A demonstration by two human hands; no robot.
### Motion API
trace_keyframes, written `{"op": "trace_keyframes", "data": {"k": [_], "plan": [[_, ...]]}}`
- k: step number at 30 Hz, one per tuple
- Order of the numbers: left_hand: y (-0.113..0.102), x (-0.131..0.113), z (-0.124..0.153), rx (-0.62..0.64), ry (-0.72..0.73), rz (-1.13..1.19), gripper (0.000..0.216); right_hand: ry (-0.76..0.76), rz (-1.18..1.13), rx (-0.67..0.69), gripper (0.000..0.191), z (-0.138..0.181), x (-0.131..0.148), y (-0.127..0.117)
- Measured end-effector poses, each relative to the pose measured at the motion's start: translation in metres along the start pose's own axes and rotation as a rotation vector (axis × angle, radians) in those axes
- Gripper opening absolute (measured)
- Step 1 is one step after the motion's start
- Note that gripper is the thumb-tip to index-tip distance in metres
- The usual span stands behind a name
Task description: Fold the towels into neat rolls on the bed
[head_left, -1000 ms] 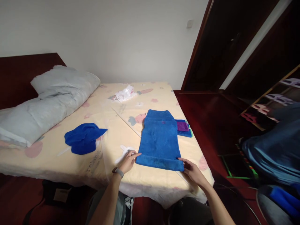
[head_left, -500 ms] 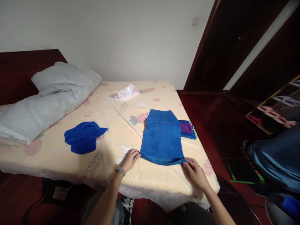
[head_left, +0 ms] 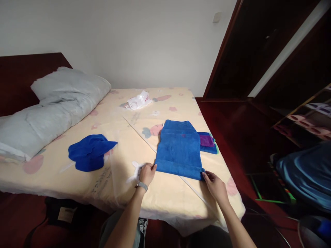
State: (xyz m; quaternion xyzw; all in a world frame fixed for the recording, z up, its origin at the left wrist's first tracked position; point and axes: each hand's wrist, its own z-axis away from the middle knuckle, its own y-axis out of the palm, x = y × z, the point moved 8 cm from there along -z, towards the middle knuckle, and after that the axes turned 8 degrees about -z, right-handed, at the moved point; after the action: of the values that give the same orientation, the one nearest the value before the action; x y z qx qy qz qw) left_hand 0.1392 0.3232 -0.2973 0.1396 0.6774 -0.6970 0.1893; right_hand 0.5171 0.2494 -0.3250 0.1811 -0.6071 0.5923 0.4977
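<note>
A blue towel [head_left: 178, 146] lies spread on the bed, its near edge turned over in a narrow, even fold. At the near left corner of this towel, my left hand [head_left: 148, 174], with a watch on the wrist, pinches the cloth. My right hand [head_left: 214, 183] holds the near right corner between thumb and fingers. Just beyond the towel's right side, folded cloths [head_left: 207, 141] in blue and purple with green edging are partly covered by it. A second, darker blue cloth [head_left: 90, 151] lies crumpled to the left, apart from both hands.
The bed [head_left: 178, 206] has a cream, patterned cover. A white plastic bag [head_left: 139, 100] rests toward the wall, and a grey quilt [head_left: 64, 96] is heaped at the left. On the right are a shoe rack [head_left: 305, 120] and dark blue fabric [head_left: 307, 172]. A black bag [head_left: 67, 212] sits below the bed's front edge.
The towel's near edge has been folded over and flattened, moving slightly away from me. Both hands have kept hold of its corners, and the left has shifted a little right.
</note>
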Motion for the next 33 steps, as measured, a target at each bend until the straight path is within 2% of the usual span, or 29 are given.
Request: {"op": "trace_keyframes", "data": {"k": [2,7,13,20,23,25,28,30,33], "plan": [[-0.003,0.0,0.0,0.027,-0.032,-0.015,0.034,0.041,0.013,0.006,0.058,-0.001,0.001,-0.001],[-0.001,0.001,-0.002,0.04,-0.07,0.052,0.032,0.065,-0.013,0.017,0.053,-0.006,0.008,0.004],[0.025,0.014,-0.012,0.032,-0.248,0.595,0.033,0.114,-0.067,-0.068,0.044,-0.005,0.015,0.005],[0.037,0.002,-0.019,0.009,-0.265,0.839,0.041,0.084,-0.424,-0.079,0.05,-0.013,0.009,0.024],[0.023,-0.01,-0.019,0.01,-0.23,0.902,0.043,0.001,-0.546,-0.078,0.051,-0.011,0.027,0.02],[0.001,-0.017,-0.012,-0.017,-0.178,0.918,0.038,-0.085,-0.599,-0.109,0.049,-0.001,0.046,0.005],[-0.038,-0.024,0.012,-0.061,0.0,0.867,0.02,-0.2,-0.656,-0.169,0.044,0.028,0.063,-0.022],[-0.047,-0.02,0.035,0.019,0.082,0.82,0.02,-0.15,-0.636,-0.086,0.043,0.046,0.055,-0.024],[-0.018,0.005,0.071,0.325,0.012,0.727,0.019,0.014,-0.513,0.245,0.042,0.071,0.024,0.003]]}}
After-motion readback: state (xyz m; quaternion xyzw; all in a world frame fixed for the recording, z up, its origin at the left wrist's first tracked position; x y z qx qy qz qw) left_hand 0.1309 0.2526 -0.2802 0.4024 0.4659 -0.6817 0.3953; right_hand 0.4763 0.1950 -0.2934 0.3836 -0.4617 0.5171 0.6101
